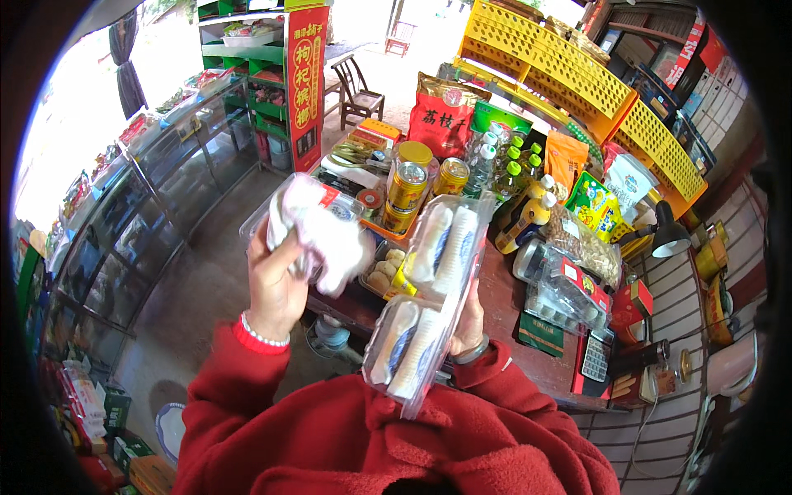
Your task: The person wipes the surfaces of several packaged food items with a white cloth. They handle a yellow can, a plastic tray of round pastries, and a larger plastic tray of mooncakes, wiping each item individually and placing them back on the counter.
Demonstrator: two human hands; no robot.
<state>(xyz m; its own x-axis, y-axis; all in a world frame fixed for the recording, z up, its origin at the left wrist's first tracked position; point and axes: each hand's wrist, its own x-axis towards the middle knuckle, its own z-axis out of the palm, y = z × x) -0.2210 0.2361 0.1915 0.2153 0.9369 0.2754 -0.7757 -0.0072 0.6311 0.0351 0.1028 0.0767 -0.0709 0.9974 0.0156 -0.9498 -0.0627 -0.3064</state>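
In my left hand [275, 281] is a crumpled pale pink and white cloth [334, 247], blurred as if in motion. My right hand [468, 318] grips a clear plastic clamshell package [427, 297] from its far side, so most of its fingers are hidden. The package stands tilted before my chest and has two joined compartments, each with white ridged rows and blue markings inside. Behind the cloth, a clear plastic box [257, 216] with a red label is partly covered. Just beyond the package, a tray of round pale items [387, 272] lies on the dark red table [501, 303].
Stacked gold drink cans [405, 195], clear bottles [481, 170] and a red snack bag [436, 117] crowd the table's far side. A calculator [597, 356] and a black lamp [668, 232] are at right. Yellow crates [544, 62] rise behind; a glass display case [167, 167] runs along the left.
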